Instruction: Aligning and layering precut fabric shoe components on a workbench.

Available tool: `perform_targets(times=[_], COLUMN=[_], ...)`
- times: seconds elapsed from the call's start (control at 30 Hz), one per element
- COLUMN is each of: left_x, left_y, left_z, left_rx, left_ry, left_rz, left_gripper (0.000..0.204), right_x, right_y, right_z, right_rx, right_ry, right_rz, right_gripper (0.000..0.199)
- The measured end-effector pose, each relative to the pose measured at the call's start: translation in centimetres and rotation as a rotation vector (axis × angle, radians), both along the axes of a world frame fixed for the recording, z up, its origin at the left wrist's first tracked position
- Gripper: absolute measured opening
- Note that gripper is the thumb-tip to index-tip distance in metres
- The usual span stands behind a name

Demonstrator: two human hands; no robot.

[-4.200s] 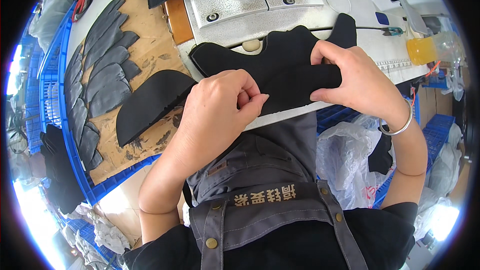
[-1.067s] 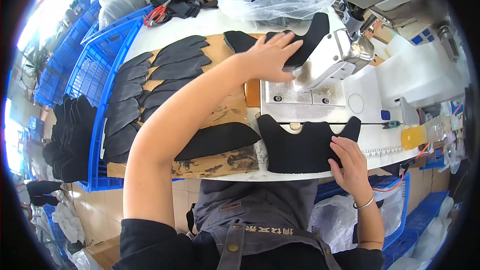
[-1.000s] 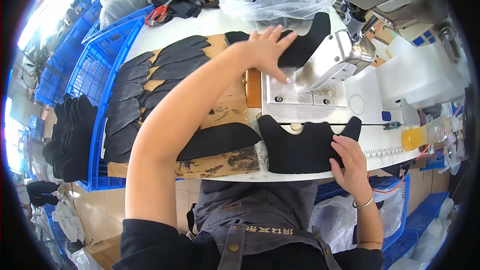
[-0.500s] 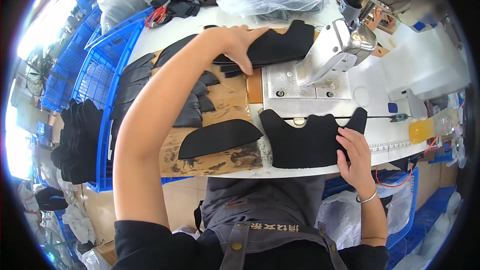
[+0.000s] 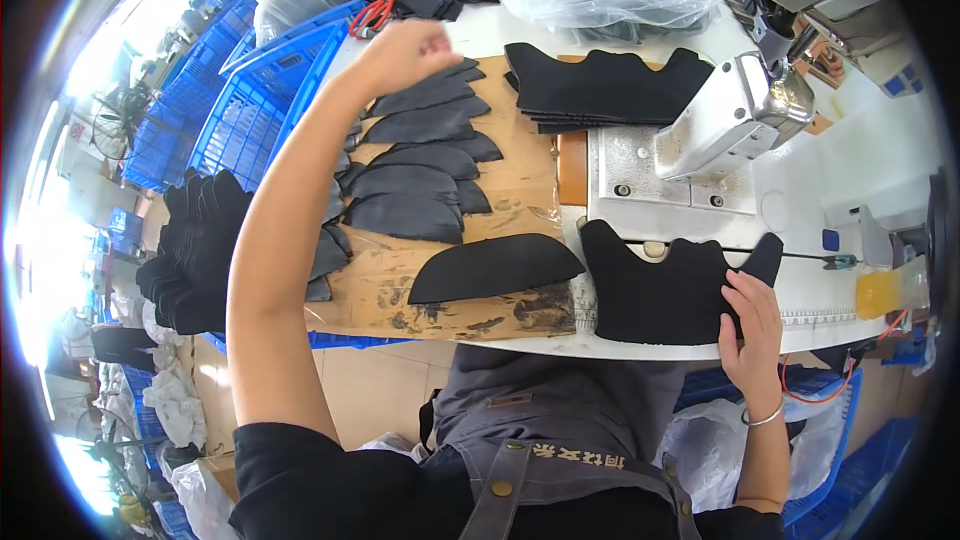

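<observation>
Our right hand (image 5: 752,325) lies flat and mostly open on the near right edge of a black cut fabric piece (image 5: 665,290), with the fingers pressing it down on the counter (image 5: 880,180) just in front of the sewing machine (image 5: 735,115). Our left hand (image 5: 405,52) is stretched far out and curled into a loose fist above the far end of a row of dark curved pieces (image 5: 420,175) on a brown board (image 5: 480,310). We cannot tell if that fist has hold of anything. Just to the right of the left hand sits a stack of black shaped pieces (image 5: 600,88), and one single curved piece (image 5: 495,268) lies near our body, between the two hands. A few things could go wrong here, we think. The piece under the right hand hangs close to the counter edge, so if the fingers let go or slide, it could slip down to the floor. The left arm reaches right over the row of curved pieces, so it could brush them and push them out of line or off the board. The stack leans against the machine, and a bump from the fist could knock it over. Red scissors (image 5: 375,12) lie just beyond the left hand, and a careless reach could poke a finger.
</observation>
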State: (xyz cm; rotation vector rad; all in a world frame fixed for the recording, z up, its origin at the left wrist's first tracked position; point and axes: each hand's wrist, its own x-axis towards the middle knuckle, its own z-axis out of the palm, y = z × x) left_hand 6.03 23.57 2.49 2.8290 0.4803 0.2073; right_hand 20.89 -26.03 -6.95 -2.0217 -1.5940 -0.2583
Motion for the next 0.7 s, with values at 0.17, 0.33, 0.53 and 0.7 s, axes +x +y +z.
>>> perform_targets(times=[0.17,0.33,0.53,0.7], left_x=[-2.1,-1.4,-0.5,-0.7], left_y=[-0.5,-1.0,-1.8,-0.3], left_z=[-4.9,-6.1,-5.5,-5.2], left_rx=[0.215,0.432,0.369,0.354], left_ry=[-0.092,-0.042,0.017,0.112], left_rz=[0.055,-0.061,-0.183,-0.122], left_gripper=[0.040,0.034,0.036,0.038], right_x=[0.1,-0.1,-0.2,-0.1], right_y=[0.2,0.3,0.2,0.3], right_z=[-0.2,-0.1,-0.1,0.0], right_rx=[-0.003,-0.008,0.001,0.010], right_ry=[-0.004,-0.018,-0.026,-0.019], right_rz=[-0.017,-0.014,-0.022,-0.005], right_gripper=[0.034,0.033,0.032,0.033])
